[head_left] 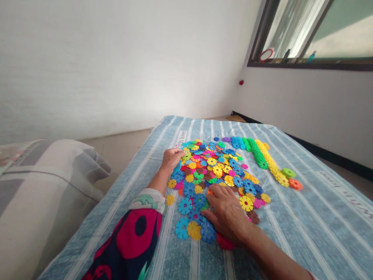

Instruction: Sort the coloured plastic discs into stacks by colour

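A heap of flat plastic snowflake discs in blue, yellow, red, green and pink lies on a blue striped bedsheet. My left hand rests at the heap's far left edge, fingers curled down onto the discs. My right hand lies palm down on the near side of the heap, fingers bent over some discs; what lies under them is hidden. To the right of the heap, joined rows of discs run in a curve: blue, green, then yellow.
A loose green disc and an orange one lie at the yellow row's near end. A grey pillow sits at the left. White walls stand behind, with a window at upper right holding small items on its sill.
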`<action>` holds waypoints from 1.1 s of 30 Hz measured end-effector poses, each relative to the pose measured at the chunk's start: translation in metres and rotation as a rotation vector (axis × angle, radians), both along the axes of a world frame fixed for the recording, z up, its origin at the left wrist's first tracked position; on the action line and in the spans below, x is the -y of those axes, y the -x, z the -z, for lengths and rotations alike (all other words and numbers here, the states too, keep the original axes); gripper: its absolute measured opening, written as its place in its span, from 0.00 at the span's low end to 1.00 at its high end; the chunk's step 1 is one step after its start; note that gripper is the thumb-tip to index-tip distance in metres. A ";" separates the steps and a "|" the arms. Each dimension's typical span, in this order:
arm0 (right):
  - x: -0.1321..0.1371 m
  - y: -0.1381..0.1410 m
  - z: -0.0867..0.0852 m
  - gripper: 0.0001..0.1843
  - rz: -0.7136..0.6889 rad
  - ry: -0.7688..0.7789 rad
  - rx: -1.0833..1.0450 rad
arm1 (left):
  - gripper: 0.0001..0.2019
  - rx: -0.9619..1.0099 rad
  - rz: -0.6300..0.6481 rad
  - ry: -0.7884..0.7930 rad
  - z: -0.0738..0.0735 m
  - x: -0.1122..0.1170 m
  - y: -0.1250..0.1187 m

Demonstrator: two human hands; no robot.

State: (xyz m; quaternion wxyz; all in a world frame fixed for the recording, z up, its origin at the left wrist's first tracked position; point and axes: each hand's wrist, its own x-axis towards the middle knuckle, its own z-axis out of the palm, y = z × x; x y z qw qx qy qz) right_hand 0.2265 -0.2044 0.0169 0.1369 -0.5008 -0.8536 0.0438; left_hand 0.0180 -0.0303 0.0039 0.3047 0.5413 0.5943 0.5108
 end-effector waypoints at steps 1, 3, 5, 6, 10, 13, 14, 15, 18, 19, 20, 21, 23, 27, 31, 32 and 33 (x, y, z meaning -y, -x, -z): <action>-0.001 0.002 0.001 0.12 0.005 -0.006 -0.003 | 0.15 -0.003 0.000 0.002 0.000 0.000 0.000; -0.003 0.005 0.003 0.10 0.014 -0.007 -0.017 | 0.15 -0.010 -0.001 0.005 0.000 0.000 0.000; -0.005 0.007 0.005 0.09 0.021 0.002 -0.056 | 0.15 -0.016 0.000 0.004 0.000 0.000 0.000; -0.006 0.008 0.006 0.08 0.027 0.007 -0.084 | 0.15 -0.017 0.000 0.002 0.000 0.000 0.001; -0.008 0.010 0.008 0.10 0.065 0.003 -0.233 | 0.15 -0.020 0.000 0.005 0.000 -0.003 0.001; -0.008 0.012 0.009 0.11 0.072 -0.003 -0.348 | 0.15 -0.029 -0.005 0.007 0.000 -0.005 0.002; -0.008 0.013 0.009 0.11 0.073 0.000 -0.380 | 0.15 -0.032 -0.005 0.007 0.000 -0.005 0.003; -0.008 0.013 0.010 0.11 0.074 0.004 -0.409 | 0.15 -0.036 -0.005 0.006 0.000 -0.006 0.003; -0.010 0.013 0.011 0.14 0.079 -0.006 -0.470 | 0.15 -0.054 -0.008 0.001 0.000 -0.006 0.003; -0.011 0.012 0.012 0.14 0.079 -0.011 -0.480 | 0.15 -0.059 -0.008 0.000 -0.001 -0.006 0.003; -0.012 0.010 0.012 0.15 0.077 -0.013 -0.485 | 0.15 -0.063 -0.007 -0.003 -0.001 -0.005 0.003; -0.014 0.008 0.012 0.15 0.076 -0.012 -0.488 | 0.15 -0.065 -0.007 -0.004 -0.001 -0.005 0.003; -0.017 0.004 0.012 0.16 0.082 0.005 -0.498 | 0.15 -0.066 -0.007 -0.002 -0.001 -0.004 0.003; -0.022 -0.006 0.015 0.18 0.086 0.026 -0.512 | 0.15 -0.062 -0.012 0.004 -0.001 -0.003 0.003; -0.025 -0.009 0.019 0.14 0.054 -0.014 -0.464 | 0.16 -0.061 -0.013 0.005 -0.002 -0.002 0.002; -0.026 -0.009 0.019 0.13 0.049 -0.023 -0.454 | 0.16 -0.062 -0.012 0.004 -0.002 -0.002 0.003; -0.026 -0.009 0.019 0.12 0.045 -0.032 -0.446 | 0.16 -0.066 -0.010 0.005 -0.002 -0.002 0.003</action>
